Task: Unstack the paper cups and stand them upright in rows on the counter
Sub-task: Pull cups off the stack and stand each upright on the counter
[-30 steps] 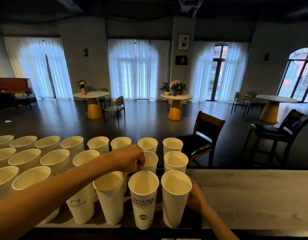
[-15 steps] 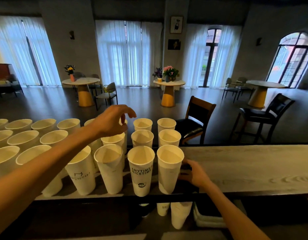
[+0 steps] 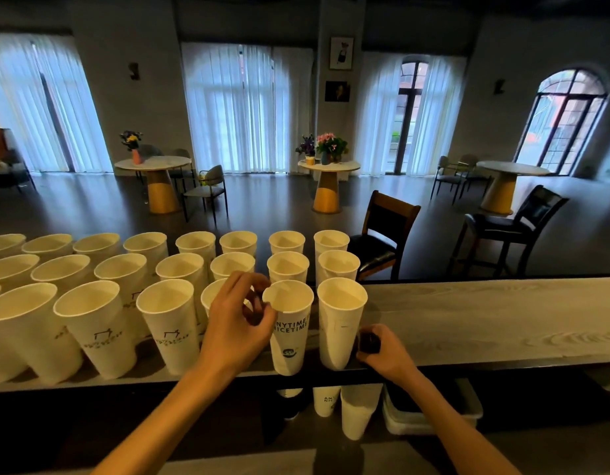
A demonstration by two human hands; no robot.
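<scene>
Here, nearest me, below the bench (image 3: 485, 323) edge, much is hard to read: a few paper cups (image 3: 356, 411) hang in shadow under the lip, tops hidden, and beside them a pale tray or bin (image 3: 430, 418) is half covered by my right forearm.

My right hand (image 3: 387, 354) rests at the bench's near edge, fingers curled round a small dark object (image 3: 369, 342); I cannot tell what it is. My left hand (image 3: 236, 325) sits over the front row, thumb and fingers bent and pinching the rim of the lettered cup (image 3: 290, 325). The rim is dented inward at the pinch. The hand hides most of the cup (image 3: 211, 294) just left of it.

The lettered cup reads "ANYTIME NICETIME", first letter cut off by my fingers. Right of it stands a plain cup (image 3: 341, 320), last in the front row. All stand upright, mouths open; their insides look bare.

Cups (image 3: 166, 323) fill the bench in three rows running left, the leftmost cut off by the frame edge. Logos on the left front ones are too blurred to read.

Beyond the bench: two dark chairs (image 3: 382, 234), round tables (image 3: 329, 181) with flowers, curtained windows.
</scene>
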